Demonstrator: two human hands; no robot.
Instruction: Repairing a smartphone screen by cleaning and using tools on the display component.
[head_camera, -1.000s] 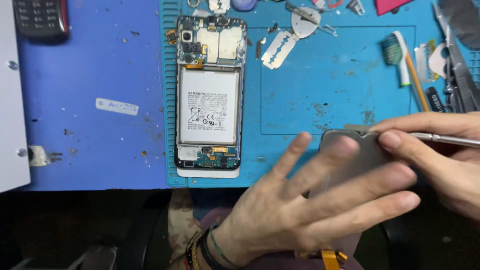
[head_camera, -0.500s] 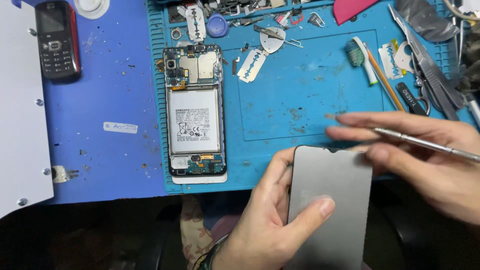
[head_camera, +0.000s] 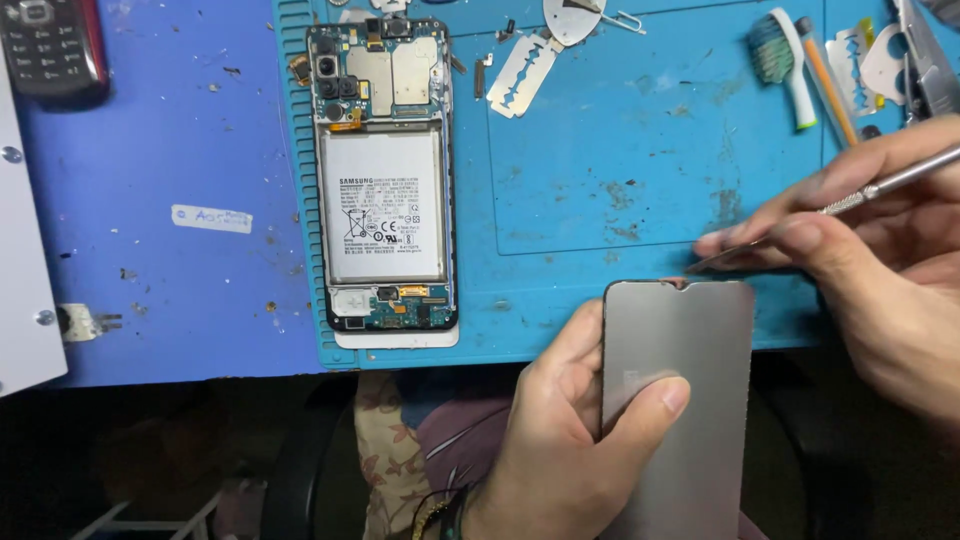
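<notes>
The left hand held a grey phone screen panel upright over the near edge of the blue work mat, fingers curled behind its left edge and the thumb pressed flat across its lower front. The right hand pinched a thin metal pry tool between thumb and fingertips, closed tightly on the shaft, and the tool's flat tip lay just at the panel's top edge, beside the small notch there; whether it touched could not be told. To the left on the mat lay an opened phone with its white battery and circuit boards showing. Near the mat's far edge lay a razor blade, a toothbrush and tweezers. An old keypad phone sat on the blue table at the far left
</notes>
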